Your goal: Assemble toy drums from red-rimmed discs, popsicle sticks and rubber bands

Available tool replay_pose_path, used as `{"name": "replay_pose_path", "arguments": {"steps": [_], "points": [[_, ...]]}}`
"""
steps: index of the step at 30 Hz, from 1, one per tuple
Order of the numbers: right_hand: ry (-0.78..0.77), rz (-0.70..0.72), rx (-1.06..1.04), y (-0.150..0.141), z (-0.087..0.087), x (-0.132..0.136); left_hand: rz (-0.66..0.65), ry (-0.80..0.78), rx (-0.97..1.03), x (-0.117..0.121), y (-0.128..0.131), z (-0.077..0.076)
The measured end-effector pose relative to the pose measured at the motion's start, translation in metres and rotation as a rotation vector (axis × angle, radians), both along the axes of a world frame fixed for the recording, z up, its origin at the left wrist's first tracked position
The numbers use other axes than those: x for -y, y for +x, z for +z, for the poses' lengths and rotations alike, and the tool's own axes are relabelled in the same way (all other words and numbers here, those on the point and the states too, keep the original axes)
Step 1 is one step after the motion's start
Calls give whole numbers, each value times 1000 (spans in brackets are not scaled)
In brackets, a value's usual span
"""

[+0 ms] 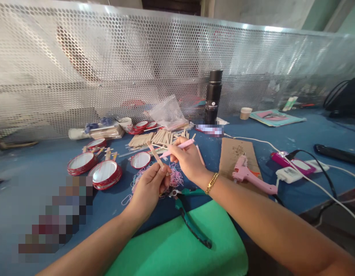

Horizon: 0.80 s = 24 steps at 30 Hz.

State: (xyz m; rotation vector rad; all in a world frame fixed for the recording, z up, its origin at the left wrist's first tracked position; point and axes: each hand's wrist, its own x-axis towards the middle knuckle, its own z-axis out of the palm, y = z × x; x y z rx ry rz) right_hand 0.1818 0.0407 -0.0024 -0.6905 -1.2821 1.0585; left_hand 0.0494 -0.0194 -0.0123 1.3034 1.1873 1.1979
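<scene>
My left hand (pixel 151 186) is closed in a pinch around a wooden craft stick (pixel 154 154), which points up and to the left. My right hand (pixel 187 158) is closed on a pink pen-like tool (pixel 177 148), whose tip points left toward the stick. Both hands hover above a heap of small pink rubber bands (pixel 177 178) on the blue table (pixel 36 168). Green-handled pliers (pixel 189 218) lie just below the hands, partly on a green foam pad (pixel 177 249).
Red-rimmed round lids (pixel 105 173) lie to the left, a pile of craft sticks (pixel 157 137) behind. A pink glue gun (pixel 249 177) rests on cardboard (pixel 235 151) at right, with cables, a power strip (pixel 295 172), a black flask (pixel 213 96) and a perforated metal screen (pixel 165 61) behind.
</scene>
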Motion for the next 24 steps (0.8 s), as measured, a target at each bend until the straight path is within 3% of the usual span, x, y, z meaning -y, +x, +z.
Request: {"name": "replay_pose_path", "arguments": {"steps": [9, 14, 20, 24], "points": [[9, 42, 2, -3, -1, 3, -1, 9, -11, -1, -1, 1], [0, -22, 0, 0, 0, 0, 19, -4, -14, -1, -1, 0], [23, 34, 12, -2, 0, 3, 7, 18, -34, 0, 0, 2], [13, -7, 7, 0, -1, 0, 33, -6, -28, 1, 1, 4]]}}
